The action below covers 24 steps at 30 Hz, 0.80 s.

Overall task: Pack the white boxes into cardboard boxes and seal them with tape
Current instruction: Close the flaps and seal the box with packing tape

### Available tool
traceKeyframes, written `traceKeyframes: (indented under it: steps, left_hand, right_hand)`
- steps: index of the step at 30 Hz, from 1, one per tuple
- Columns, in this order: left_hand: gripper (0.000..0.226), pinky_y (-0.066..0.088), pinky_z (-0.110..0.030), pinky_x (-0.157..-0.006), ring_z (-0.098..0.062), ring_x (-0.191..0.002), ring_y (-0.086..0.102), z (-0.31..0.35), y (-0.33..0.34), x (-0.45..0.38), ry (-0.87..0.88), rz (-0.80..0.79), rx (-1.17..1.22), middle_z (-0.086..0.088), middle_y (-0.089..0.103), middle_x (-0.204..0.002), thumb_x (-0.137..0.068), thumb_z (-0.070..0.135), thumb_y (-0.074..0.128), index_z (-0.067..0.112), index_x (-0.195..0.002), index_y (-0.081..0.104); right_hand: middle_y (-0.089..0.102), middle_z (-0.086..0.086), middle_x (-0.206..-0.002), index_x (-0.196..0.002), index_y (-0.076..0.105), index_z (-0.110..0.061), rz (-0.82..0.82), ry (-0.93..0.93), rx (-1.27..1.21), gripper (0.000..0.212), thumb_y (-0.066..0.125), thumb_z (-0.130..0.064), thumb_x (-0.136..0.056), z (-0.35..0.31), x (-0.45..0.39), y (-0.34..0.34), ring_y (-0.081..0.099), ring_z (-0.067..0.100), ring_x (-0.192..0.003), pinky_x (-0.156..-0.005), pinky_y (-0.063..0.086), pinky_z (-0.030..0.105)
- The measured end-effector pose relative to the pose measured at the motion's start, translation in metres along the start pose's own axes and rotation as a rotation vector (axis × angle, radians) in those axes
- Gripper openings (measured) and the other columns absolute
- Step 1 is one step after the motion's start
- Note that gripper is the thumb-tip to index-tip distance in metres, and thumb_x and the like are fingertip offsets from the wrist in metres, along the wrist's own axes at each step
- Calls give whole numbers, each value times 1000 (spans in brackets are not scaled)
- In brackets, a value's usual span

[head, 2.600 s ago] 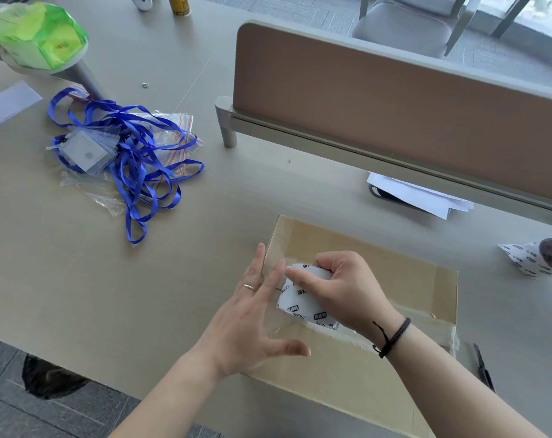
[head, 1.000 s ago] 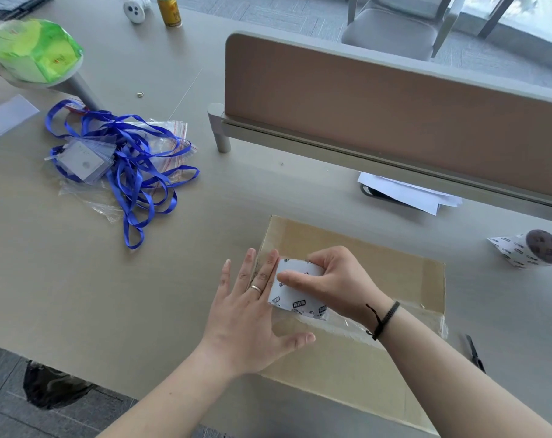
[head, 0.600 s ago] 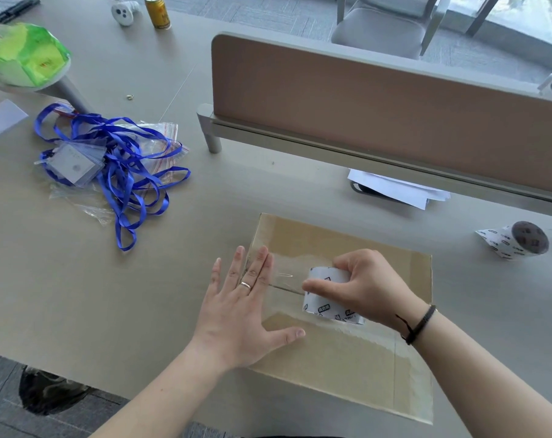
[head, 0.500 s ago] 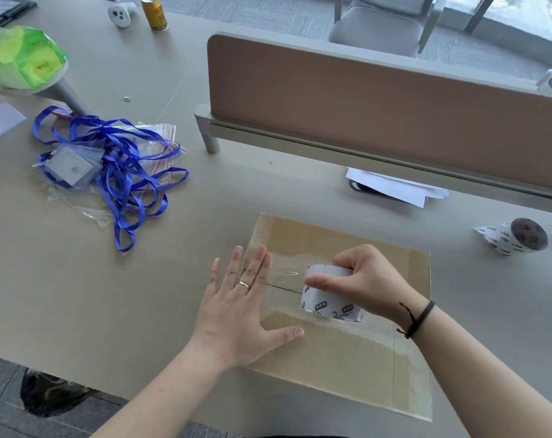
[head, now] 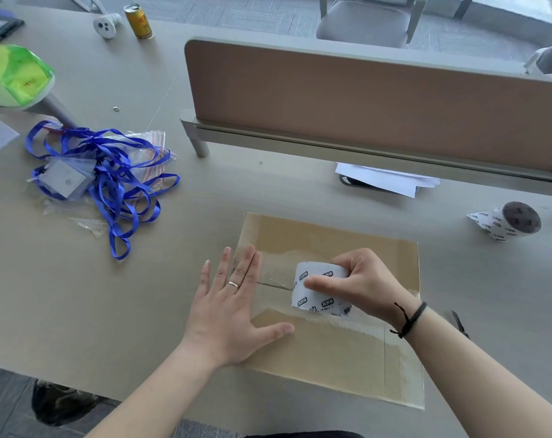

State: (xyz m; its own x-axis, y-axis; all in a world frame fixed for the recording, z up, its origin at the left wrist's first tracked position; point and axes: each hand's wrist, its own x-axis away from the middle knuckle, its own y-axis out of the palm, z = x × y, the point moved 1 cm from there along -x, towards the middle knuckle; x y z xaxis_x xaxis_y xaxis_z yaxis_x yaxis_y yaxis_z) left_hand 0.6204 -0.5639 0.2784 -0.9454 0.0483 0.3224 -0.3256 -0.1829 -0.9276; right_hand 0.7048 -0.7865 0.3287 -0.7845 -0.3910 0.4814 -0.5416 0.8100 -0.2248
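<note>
A closed cardboard box point(head: 315, 352) lies flat on the table in front of me. Clear tape runs along its centre seam and over its right end. My left hand point(head: 233, 311) presses flat on the box's left edge, fingers spread, with a ring on one finger. My right hand point(head: 366, 282) grips a roll of tape point(head: 319, 289), white with black print, standing on the seam near the middle of the lid. No white boxes are visible.
A second tape roll point(head: 508, 221) lies at the right. Blue lanyards with plastic bags point(head: 101, 172) sit at the left, a green object point(head: 12, 77) beyond them. A desk divider point(head: 363, 99) stands behind the box, papers point(head: 385, 180) under it. Scissors point(head: 458, 320) peek out past my right wrist.
My right hand has drawn the tape roll rightward along the seam from the box's left edge toward the middle. My left hand stays pressed on the left edge.
</note>
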Motion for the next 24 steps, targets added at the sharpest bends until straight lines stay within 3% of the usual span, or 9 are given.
traceKeyframes:
  steps: [2,5,8,12,17,22,24]
  left_hand:
    - [123,-12,-50,-123,-19,-147,-35,0,0,0,0,-10,-12,16,-34,-159,-67,103,19,29,-154,-26]
    - [123,-12,-50,-123,-18,-147,-37,1,-3,0,-10,-12,-10,17,-37,-157,-66,103,18,30,-153,-28]
    - [123,-15,-49,-123,-18,-143,-43,2,-5,1,-17,-38,-42,17,-47,-152,-66,103,14,29,-149,-37]
    - [123,-15,-49,-122,-18,-142,-44,3,-5,0,-19,-38,-37,17,-48,-151,-66,103,14,29,-148,-38]
    - [124,-12,-49,-123,-18,-146,-38,1,-3,0,-16,-31,-8,18,-40,-156,-64,104,15,28,-152,-30]
    - [124,-13,-48,-123,-19,-146,-38,2,-4,-1,-17,-35,-25,17,-41,-155,-63,104,10,28,-151,-31]
    - [123,-13,-48,-123,-19,-146,-38,1,-3,-1,-14,-36,-30,17,-41,-155,-65,103,13,29,-151,-32]
  right_hand:
    - [63,4,-53,-57,56,-9,36,11,55,47,88,-39,-73,0,2,-5,53,15,-45,-44,39,24]
    - [45,-3,-48,-50,39,-20,160,6,260,60,86,-55,-62,3,9,-21,41,15,-44,-47,32,26]
    - [36,-8,-44,-45,35,-17,157,-35,429,68,86,-60,-61,1,17,-30,35,12,-42,-45,28,25]
    - [27,-5,-51,-50,30,-20,73,-56,45,71,94,-51,-56,-4,19,-41,30,11,-44,-46,22,23]
    - [30,-7,-48,-44,32,-23,-66,-110,-21,67,96,-29,-61,-10,21,-44,32,9,-43,-43,24,18]
    - [24,-5,-54,-51,22,-22,188,-39,289,72,91,-34,-67,14,28,-63,26,15,-50,-48,20,26]
    - [23,-7,-53,-52,21,-22,216,-42,378,74,91,-42,-64,18,35,-67,25,13,-49,-49,20,27]
